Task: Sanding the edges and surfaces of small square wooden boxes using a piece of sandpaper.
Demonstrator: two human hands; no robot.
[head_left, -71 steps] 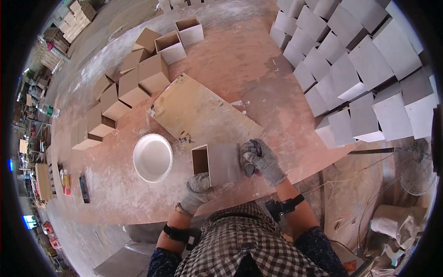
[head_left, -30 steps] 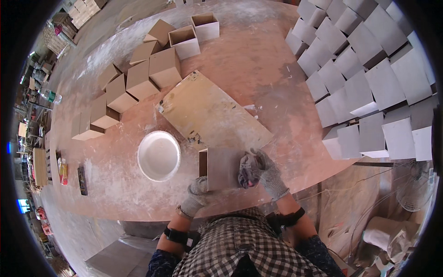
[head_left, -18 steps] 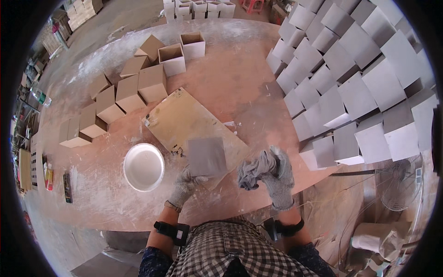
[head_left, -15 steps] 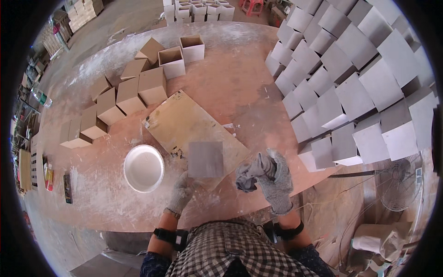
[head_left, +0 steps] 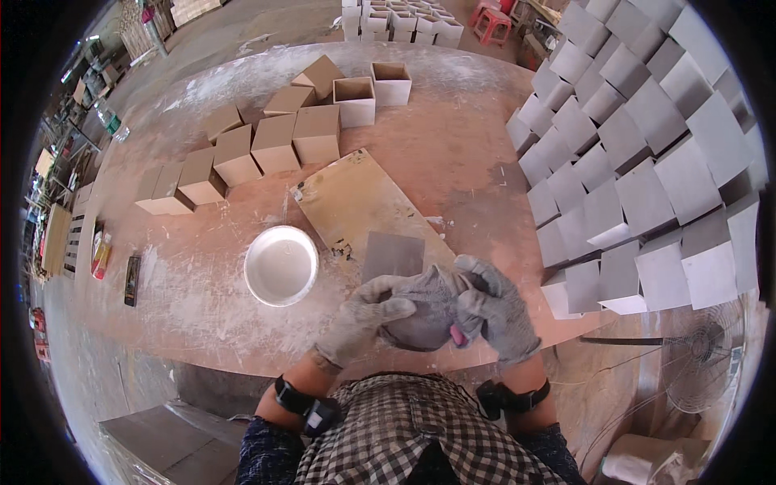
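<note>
Grey, dust-coated work gloves covered both hands. The left hand [head_left: 368, 311] and the right hand [head_left: 495, 307] met in front of the person's chest, over the near edge of the reddish-brown wooden tabletop [head_left: 453, 153]. Both sets of fingers were curled and clamped on a crumpled grey cloth [head_left: 420, 319] bunched between the palms. Just beyond the hands, a flat grey square tile [head_left: 393, 255] lay on a pale rectangular board [head_left: 356, 202]. A round white bowl [head_left: 280, 265] stood on the tabletop left of the board. Open tan cube-shaped boxes [head_left: 275, 141] stood in rows at the far left, and grey cube-shaped boxes [head_left: 630, 153] were packed together on the right.
</note>
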